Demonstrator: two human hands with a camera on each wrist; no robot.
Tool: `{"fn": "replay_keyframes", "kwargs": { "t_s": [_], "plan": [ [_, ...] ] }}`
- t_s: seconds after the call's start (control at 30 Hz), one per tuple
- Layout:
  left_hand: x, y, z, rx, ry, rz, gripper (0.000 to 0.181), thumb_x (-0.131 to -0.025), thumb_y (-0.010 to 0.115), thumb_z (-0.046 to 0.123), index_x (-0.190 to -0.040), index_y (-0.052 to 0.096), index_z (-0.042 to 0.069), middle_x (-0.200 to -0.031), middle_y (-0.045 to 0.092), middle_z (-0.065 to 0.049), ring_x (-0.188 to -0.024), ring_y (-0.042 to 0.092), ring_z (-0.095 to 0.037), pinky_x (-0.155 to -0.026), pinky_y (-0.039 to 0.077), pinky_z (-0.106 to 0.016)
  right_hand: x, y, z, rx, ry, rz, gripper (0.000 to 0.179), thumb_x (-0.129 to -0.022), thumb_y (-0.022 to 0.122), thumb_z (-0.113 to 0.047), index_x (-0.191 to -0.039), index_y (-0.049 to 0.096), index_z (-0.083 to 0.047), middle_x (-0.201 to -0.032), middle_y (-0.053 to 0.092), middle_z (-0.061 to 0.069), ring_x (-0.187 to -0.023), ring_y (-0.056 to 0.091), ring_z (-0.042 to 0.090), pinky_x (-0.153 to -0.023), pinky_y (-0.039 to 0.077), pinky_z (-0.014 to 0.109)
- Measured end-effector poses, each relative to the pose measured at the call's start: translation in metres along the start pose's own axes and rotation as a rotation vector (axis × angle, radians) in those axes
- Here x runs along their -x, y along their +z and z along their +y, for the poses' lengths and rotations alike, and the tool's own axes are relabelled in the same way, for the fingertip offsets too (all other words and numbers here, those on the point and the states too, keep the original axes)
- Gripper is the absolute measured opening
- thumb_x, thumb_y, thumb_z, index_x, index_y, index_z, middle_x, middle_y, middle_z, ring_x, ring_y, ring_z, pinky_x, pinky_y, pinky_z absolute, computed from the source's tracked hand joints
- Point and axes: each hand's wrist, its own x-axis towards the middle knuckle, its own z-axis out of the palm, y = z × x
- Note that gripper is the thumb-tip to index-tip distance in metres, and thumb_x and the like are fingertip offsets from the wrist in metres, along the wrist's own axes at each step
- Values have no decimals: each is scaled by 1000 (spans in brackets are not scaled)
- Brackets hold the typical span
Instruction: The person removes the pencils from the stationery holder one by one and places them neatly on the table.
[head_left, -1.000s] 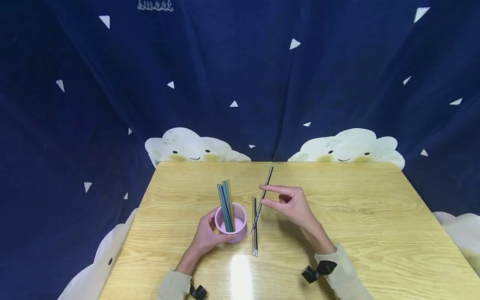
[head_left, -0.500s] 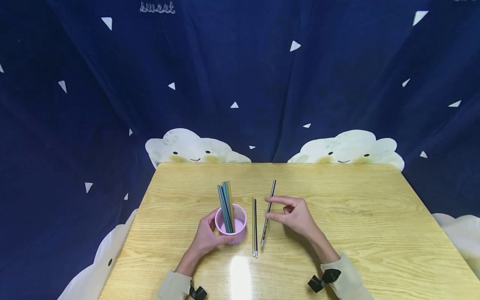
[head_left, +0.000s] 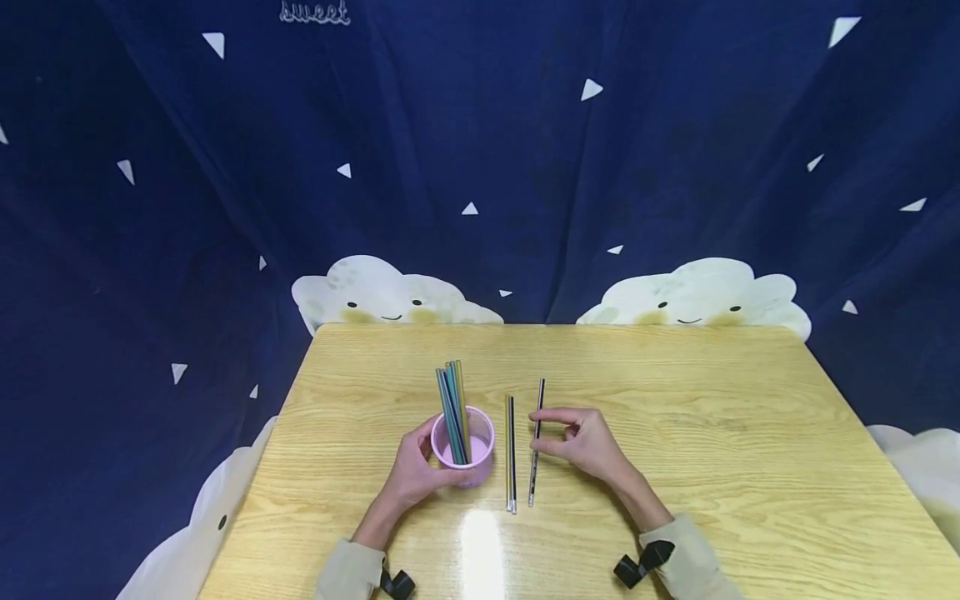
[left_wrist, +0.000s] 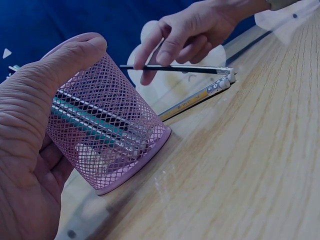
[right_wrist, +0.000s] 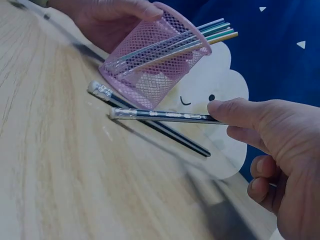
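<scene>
My left hand (head_left: 420,475) is wrapped round a pink mesh pencil cup (head_left: 483,454) standing on the table. Several green, dark and yellow pencils (head_left: 453,408) lean inside it, as the left wrist view shows through the mesh. Between thumb and fingers my right hand (head_left: 588,442) pinches a black-and-silver striped pencil (right_wrist: 167,116), its white eraser end toward me and slightly above the table. Left of it, a yellow pencil (left_wrist: 187,103) and a black striped pencil (right_wrist: 175,137) lie side by side on the wood, close to the cup.
The wooden table (head_left: 712,433) reaches back to a dark blue curtain (head_left: 480,133) printed with white clouds and triangles. A bright light reflection lies on the near part of the tabletop. Each sleeve carries a black wrist camera (head_left: 637,567).
My right hand has drawn the pinched pencil away from the two lying pencils and toward me. The pencil has turned nearly parallel to them. My left hand and the cup have stayed put.
</scene>
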Motion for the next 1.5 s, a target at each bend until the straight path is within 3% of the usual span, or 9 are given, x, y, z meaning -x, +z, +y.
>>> {"fn": "replay_keyframes", "kwargs": {
  "t_s": [0.5,0.57,0.63,0.73,0.77,0.87,0.93,1.1,1.5],
  "plan": [
    [-2,1,0,11,14,-5,88,-63,97,3,-143,60,4,-136,67,-19,-125,63,-27,-110,49,-27,0,2,8,212,-61,-161,72,-82,91,-29,-145,62,-8,-131,71,16,-40,32,-4,-35,32,20],
    [-3,1,0,19,16,-6,88,-63,97,3,-143,60,4,-137,66,-20,-125,63,-28,-110,49,-27,0,2,8,238,-74,-177,72,-83,90,-31,-146,61,-9,-135,70,12,-46,40,-2,-48,49,21],
    [-3,1,0,25,20,-6,87,-64,97,3,-143,60,4,-136,66,-22,-125,63,-29,-110,49,-27,-1,1,9,263,-83,-191,72,-84,90,-31,-146,61,-11,-140,67,8,-58,53,4,-76,62,27],
    [-3,1,0,29,19,-6,86,-64,96,3,-143,61,5,-136,66,-23,-124,64,-30,-109,50,-28,-1,2,8,308,-82,-196,71,-85,88,-33,-147,61,-13,-144,64,5,-72,56,7,-104,53,32],
    [-3,1,0,28,18,-4,87,-64,97,3,-143,61,4,-135,66,-23,-123,64,-30,-109,50,-28,-1,3,7,317,-80,-194,70,-85,87,-33,-147,61,-14,-145,64,4,-81,58,9,-105,53,32],
    [-3,1,0,21,10,0,87,-63,97,2,-143,60,4,-135,67,-20,-124,64,-28,-109,50,-28,1,5,3,342,-74,-181,69,-86,86,-34,-147,61,-14,-143,66,5,-74,53,9,-93,54,32],
    [-2,1,-1,15,7,3,88,-63,97,2,-143,60,4,-136,67,-18,-124,64,-26,-110,49,-27,2,7,2,357,-80,-171,66,-86,86,-34,-145,63,-14,-142,66,6,-95,62,12,-103,54,37],
    [-1,0,-1,9,10,3,88,-64,97,2,-143,59,3,-136,68,-17,-124,64,-23,-110,49,-27,3,10,2,367,-86,-169,62,-87,85,-32,-142,66,-14,-139,68,7,-114,65,17,-111,50,47],
    [0,0,-1,18,19,1,87,-64,96,3,-143,60,2,-135,68,-19,-124,64,-24,-109,50,-28,5,11,5,371,-108,-173,54,-87,85,-30,-136,70,-13,-141,67,8,-134,60,28,-115,46,48]
  ]
}}
